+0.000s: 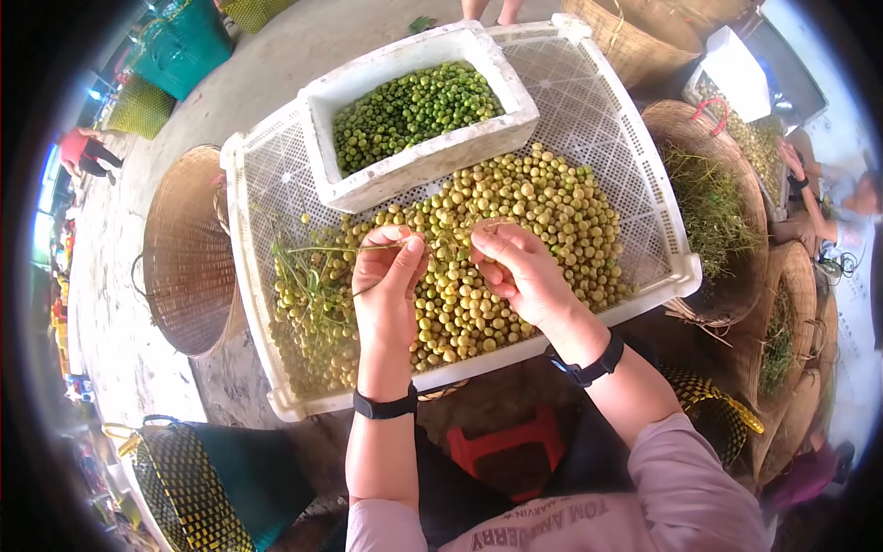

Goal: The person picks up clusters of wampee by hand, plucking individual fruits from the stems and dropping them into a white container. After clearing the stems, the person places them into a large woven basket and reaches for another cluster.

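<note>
My left hand [391, 276] is closed, thumb against fingers, on a thin green fruit stem [317, 248] that trails off to the left. My right hand [520, 267] pinches close beside it; a small thin bit shows at its fingertips, too small to name. Both hands hover over a heap of small round yellow-green fruits [552, 207] spread in a white perforated plastic tray [648, 175]. Leafy sprigs with fruit [308, 290] lie at the tray's left side. Toward the back of the tray stands a white foam box [428, 152] holding darker green fruits [414, 110].
A tall wicker basket [189, 253] stands left of the tray. Baskets with stripped stems [704, 202] line the right, where another person's arm [805, 189] reaches by more fruit. A red stool [506, 442] is beneath the tray. Yellow-black woven baskets [184, 488] stand at lower left.
</note>
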Available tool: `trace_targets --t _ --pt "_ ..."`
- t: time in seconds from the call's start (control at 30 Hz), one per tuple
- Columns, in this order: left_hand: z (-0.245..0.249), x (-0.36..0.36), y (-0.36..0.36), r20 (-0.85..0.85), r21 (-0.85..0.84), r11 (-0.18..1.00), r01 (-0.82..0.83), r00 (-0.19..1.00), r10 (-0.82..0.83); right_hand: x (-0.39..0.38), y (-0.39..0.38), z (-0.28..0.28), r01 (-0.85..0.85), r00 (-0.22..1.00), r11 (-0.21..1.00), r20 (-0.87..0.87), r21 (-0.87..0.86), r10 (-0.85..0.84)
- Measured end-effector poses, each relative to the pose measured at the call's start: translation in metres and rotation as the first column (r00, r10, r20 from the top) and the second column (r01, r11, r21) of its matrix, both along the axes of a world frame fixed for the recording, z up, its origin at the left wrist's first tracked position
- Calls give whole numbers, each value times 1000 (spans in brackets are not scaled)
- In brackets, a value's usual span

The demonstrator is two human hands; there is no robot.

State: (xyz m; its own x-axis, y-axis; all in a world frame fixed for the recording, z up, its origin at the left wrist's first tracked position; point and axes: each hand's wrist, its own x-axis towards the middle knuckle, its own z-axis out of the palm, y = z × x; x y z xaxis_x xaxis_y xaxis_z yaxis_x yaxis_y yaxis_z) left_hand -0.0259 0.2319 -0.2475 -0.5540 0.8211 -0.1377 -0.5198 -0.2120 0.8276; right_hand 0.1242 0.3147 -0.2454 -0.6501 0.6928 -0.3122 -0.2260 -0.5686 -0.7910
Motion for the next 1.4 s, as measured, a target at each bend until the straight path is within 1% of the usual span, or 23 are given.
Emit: trace_targets --t 0.03,0.1,0.17,0.27,0.37,0.5,0.63,0.7,0.73,0.77,0.83,0.87,0.9,0.93,0.97,1.0,1.03,1.07,1.1,1.13,1.17,1.2,1.4 --pt "0 1 0 0 3 1000 3 1000 -3 0 0 2 -17 999 999 37 27 16" --pt "-1 1 0 -135 12 999 51 990 -49 2 2 -5 -102 995 994 -15 32 103" --pt "-1 1 0 -138 0 998 70 988 -69 1 2 -3 -95 995 995 -20 15 95" --pt "1 -1 -1 30 -6 991 133 991 -132 2 1 -3 -119 988 989 -108 -90 109" --pt "-3 -2 -1 125 -11 994 107 987 -104 1 1 -1 -119 991 989 -63 -88 114" --pt "-2 2 -1 152 -44 996 77 986 -69 2 0 -5 -107 990 991 -98 -80 99" --pt "-4 4 2 164 -26 998 52 985 -47 2 1 -4 -87 984 975 -167 -203 53" --pt "-7 0 2 181 -5 999 -42 983 42 3 2 -3 -78 980 977 -195 -198 39" --pt "-9 -7 0 230 40 998 -45 973 35 4 6 -6 -69 974 981 -224 -181 27" --pt "-9 -13 -2 262 44 998 -54 964 40 6 8 -3 -40 985 992 -173 -118 19" --pt "-13 -20 -5 362 59 995 -77 931 50 10 13 -5 -12 998 991 67 132 3" --pt "-17 -24 -7 362 56 996 -75 931 50 8 16 -9 -10 998 992 67 129 2" --pt "-22 -27 -10 407 72 996 -58 913 23 7 19 -15 0 975 870 195 493 -110" --pt "-21 -28 -10 450 89 995 -40 893 -4 5 20 -17 -51 928 622 267 782 -259" --pt "-21 -27 -11 449 86 996 -37 894 -5 5 20 -18 -49 928 624 267 780 -261" --pt "-19 -25 -11 475 117 993 -18 879 -40 5 20 -19 -91 887 392 254 915 -386" --pt "-17 -23 -11 500 149 989 1 863 -76 4 19 -18 -158 841 135 205 978 -501" --pt "-17 -22 -12 500 147 989 4 863 -78 2 16 -18 -83 915 331 204 940 -348" --pt "-17 -21 -12 526 147 989 0 847 -78 1 10 -16 -82 914 333 204 939 -351" --pt "-17 -20 -12 553 147 989 -4 830 -78 0 1 -7 -68 974 784 210 617 -80" --pt "-16 -18 -12 553 145 989 -1 829 -80 -1 -4 -2 -157 987 982 60 107 152" --pt "-14 -16 -12 548 142 990 7 832 -84 -5 -6 -7 -197 980 980 2 30 197" --pt "-14 -17 -10 500 117 993 14 863 -71 -4 -6 -17 -175 976 982 -144 -72 163"
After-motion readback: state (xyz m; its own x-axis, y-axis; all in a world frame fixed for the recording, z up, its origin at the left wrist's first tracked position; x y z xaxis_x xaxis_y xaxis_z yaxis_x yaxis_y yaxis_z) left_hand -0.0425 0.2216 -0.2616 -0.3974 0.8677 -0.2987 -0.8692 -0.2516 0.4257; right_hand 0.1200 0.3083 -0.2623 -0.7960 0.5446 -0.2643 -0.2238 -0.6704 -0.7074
